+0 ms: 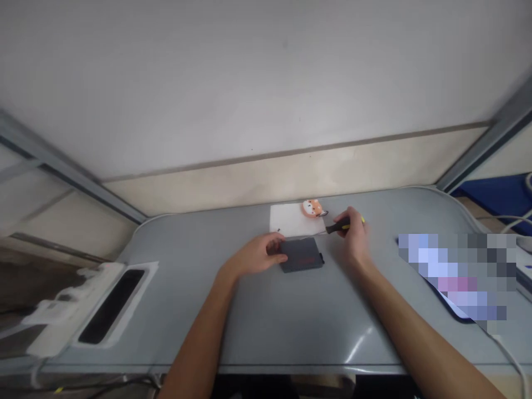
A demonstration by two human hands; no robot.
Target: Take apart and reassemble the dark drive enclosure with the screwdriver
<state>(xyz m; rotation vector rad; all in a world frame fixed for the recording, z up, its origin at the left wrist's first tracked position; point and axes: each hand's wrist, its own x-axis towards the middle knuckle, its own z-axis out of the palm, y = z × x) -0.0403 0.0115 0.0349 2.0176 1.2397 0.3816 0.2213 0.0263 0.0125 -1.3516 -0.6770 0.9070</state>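
While my left hand (260,255) takes hold of the left end of a flat, dark grey case (302,254), my right hand (355,238) grasps a screwdriver (338,225) by its black and yellow handle. The case lies flat near the middle of the table (291,316), between my two hands, with faint reddish marking on its top and a small black tab (322,259) sticking out on the right. My left thumb lies along the near part of its left end and the other fingers curl round at the far left corner. On the right, my fingers are wrapped about the handle, and the thin shaft points left, towards the far edge of the case (whether the tip touches it, I cannot tell). Just beyond the case lies a white sheet of paper (286,217), bearing a small dark bit (279,230) at its near left. An orange and white animal-face trinket (311,208) sits on the far right part of that sheet. Well to my left, a black phone-like slab (112,306) lies on something white, with a white power strip (62,331) just beside it. Well to my right is a device (457,293), mostly blurred into blocks, with a white cable (509,354) at its near side.
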